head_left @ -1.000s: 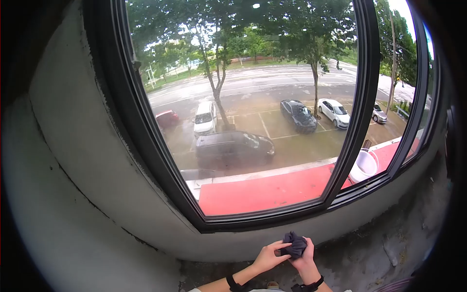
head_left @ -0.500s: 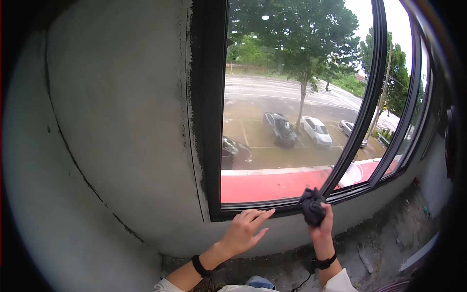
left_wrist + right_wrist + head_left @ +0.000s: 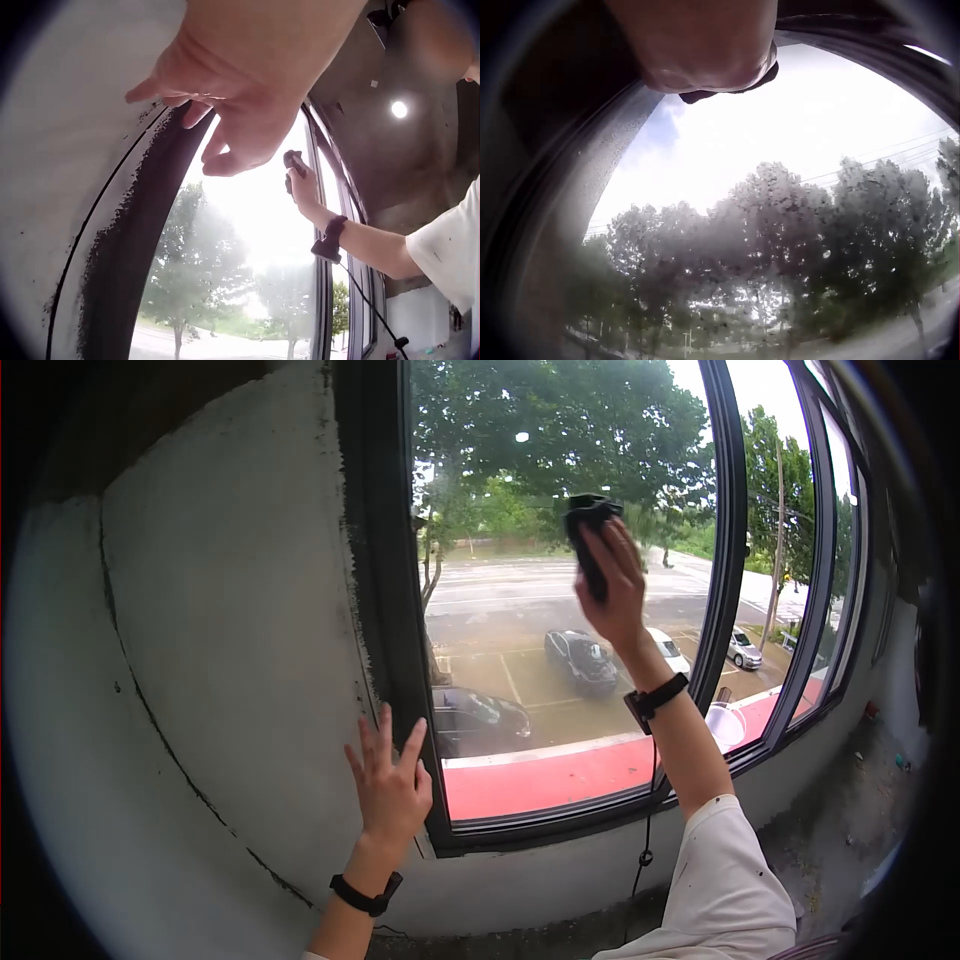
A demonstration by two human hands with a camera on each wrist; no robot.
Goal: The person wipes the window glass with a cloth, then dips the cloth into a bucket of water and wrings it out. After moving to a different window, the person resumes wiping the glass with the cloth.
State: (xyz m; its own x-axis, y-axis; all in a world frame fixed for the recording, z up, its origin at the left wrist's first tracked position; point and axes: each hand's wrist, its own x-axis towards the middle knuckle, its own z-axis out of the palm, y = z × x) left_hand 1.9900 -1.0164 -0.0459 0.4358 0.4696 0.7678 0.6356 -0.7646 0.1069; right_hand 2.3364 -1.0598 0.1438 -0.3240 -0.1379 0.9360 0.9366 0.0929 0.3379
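Note:
Up at the window pane (image 3: 480, 660), my right hand (image 3: 612, 595) holds a bunched dark cloth (image 3: 590, 520) at the glass, its fingers lying over the cloth. The left wrist view shows the same right hand (image 3: 304, 187) from the side, with the cloth (image 3: 292, 159) at its fingers. In the right wrist view only a dark edge of cloth (image 3: 697, 96) shows past the hand. My left hand (image 3: 392, 790) is lower down at the left, fingers spread, by the dark window frame (image 3: 385, 610) and the wall (image 3: 240, 610); it holds nothing.
A dark upright (image 3: 735, 540) divides this pane from narrower ones at the right. Outside, a white bucket (image 3: 725, 726) stands on a red ledge (image 3: 540, 780), with parked cars beyond. A black cord (image 3: 648, 830) hangs from my right wristband.
The cloth was first in both hands low before the sill; then my right hand alone took it up to the glass. My left hand moved left to the frame. The view shifted too.

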